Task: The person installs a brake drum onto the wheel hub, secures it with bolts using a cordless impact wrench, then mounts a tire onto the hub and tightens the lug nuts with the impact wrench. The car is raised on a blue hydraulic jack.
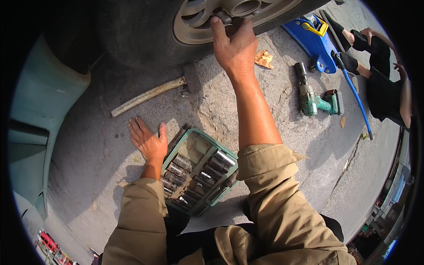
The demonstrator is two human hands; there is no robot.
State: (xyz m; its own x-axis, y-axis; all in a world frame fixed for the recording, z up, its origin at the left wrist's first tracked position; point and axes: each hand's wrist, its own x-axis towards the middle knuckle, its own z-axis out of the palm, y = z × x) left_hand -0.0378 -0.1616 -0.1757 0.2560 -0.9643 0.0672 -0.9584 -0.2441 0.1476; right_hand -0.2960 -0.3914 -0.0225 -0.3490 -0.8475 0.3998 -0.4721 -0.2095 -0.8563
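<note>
My right hand (236, 46) reaches up to the alloy wheel (190, 31) of a car. Its thumb and fingers grip a short dark cylinder, apparently an impact socket (222, 16), at the lug-nut area; the fingertips are partly hidden. My left hand (149, 140) rests with fingers spread, palm down on the concrete, holding nothing. Right beside it lies an opened green socket case (195, 132) with rows of metal sockets (175, 174). Above the left hand is a hammer (149, 96), its worn wooden handle pointing toward the fingers and its head close to the tyre (132, 43).
On the right lies a green cordless impact wrench (309, 99) with a socket fitted. A blue floor jack (308, 39) with a blue handle (356, 92) stands beyond it. Another person (381, 79) in black is at the right edge. Green car bodywork (49, 96) borders the left.
</note>
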